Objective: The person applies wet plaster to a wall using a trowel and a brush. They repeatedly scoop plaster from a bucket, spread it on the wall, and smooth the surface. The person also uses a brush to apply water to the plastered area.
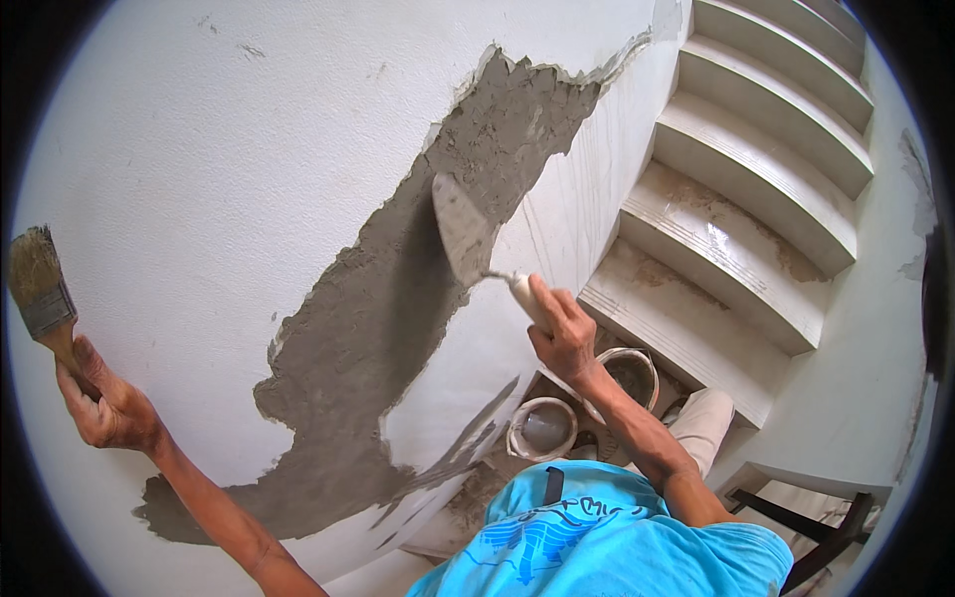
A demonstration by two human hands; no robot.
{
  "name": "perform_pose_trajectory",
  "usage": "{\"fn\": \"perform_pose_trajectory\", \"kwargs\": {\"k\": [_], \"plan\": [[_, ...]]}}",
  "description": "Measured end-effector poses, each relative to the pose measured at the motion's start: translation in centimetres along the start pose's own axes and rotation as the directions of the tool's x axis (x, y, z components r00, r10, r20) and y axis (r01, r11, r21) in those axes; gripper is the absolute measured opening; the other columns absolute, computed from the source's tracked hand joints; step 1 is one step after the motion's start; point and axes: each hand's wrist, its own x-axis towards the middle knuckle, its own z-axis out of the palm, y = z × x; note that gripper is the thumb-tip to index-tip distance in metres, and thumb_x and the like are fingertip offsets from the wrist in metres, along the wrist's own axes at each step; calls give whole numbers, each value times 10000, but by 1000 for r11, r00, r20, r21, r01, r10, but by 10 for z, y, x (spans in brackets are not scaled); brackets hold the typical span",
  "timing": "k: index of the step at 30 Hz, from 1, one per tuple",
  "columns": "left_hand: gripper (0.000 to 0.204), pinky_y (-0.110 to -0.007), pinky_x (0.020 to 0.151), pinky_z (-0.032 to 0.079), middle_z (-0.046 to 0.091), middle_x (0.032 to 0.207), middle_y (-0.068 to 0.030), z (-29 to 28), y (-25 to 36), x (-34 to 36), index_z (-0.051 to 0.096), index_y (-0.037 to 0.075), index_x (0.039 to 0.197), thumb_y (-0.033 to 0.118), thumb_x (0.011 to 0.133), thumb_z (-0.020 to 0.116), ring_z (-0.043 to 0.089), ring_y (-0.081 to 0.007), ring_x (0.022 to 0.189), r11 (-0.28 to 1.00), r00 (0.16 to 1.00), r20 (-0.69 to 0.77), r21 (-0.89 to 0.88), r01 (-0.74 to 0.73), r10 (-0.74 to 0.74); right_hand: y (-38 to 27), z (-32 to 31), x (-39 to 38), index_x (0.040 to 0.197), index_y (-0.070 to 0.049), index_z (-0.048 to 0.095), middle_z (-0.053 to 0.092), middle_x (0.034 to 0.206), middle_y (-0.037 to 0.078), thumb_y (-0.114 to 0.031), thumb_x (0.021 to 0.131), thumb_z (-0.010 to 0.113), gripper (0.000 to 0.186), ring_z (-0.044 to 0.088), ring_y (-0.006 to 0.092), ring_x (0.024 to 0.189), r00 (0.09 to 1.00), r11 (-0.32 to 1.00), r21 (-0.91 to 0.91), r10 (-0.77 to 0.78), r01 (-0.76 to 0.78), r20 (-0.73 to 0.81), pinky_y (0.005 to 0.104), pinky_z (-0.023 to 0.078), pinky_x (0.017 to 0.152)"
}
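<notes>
My left hand [111,408] grips a wide paintbrush [40,289] by its wooden handle at the far left, bristles upward and stained. My right hand [565,336] is closed around the pale handle of a metal trowel [460,231], whose mud-smeared blade lies over a jagged patch of wet grey plaster [338,358] running diagonally across the white textured wall [179,149]. The patch has rough, broken edges, and grey streaks mark the wall below it.
A curved white staircase [736,239] with stained treads rises on the right. A bucket [542,428] of greyish liquid and a larger bucket [627,378] sit by my feet near the lowest step. A dark railing [816,527] and a side wall [836,398] are at the right.
</notes>
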Motion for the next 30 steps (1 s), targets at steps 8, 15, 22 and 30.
{"fn": "perform_pose_trajectory", "kwargs": {"k": [8, 15, 22, 30], "plan": [[314, -311, 856, 572, 729, 1076, -155, 3, 6, 1, 691, -58, 1110, 219, 967, 658, 703, -198, 954, 998, 998, 8, -7, 62, -62, -12, 26, 39, 1399, -45, 522, 614, 974, 151, 103, 643, 651, 781, 635, 309, 772, 994, 996, -90, -11, 2, -106, 380, 531, 658], [280, -283, 809, 569, 740, 1059, -142, 1, 12, 4, 696, -53, 1115, 175, 956, 665, 708, -181, 901, 997, 997, -7, 11, 75, -74, -10, 8, -14, 1387, -83, 554, 619, 947, 124, 101, 614, 665, 803, 644, 279, 756, 999, 998, -65, -10, 12, 34, 367, 544, 648], [356, -304, 851, 571, 729, 1069, -155, 3, 11, 5, 687, -69, 1115, 252, 963, 665, 701, -196, 932, 997, 999, -12, -57, 51, -52, -8, 14, 42, 1383, -145, 567, 580, 898, 77, 84, 622, 667, 802, 612, 246, 734, 991, 992, -122, 16, -33, -135, 358, 519, 601], [305, -253, 737, 561, 749, 1033, -111, 0, 7, 4, 709, -38, 1096, 227, 949, 681, 701, -141, 828, 998, 999, -24, 52, 32, -31, 0, -26, -69, 1343, -156, 603, 599, 916, 93, 46, 617, 670, 756, 639, 271, 805, 958, 989, -129, 100, -68, 268, 366, 538, 667]]}}
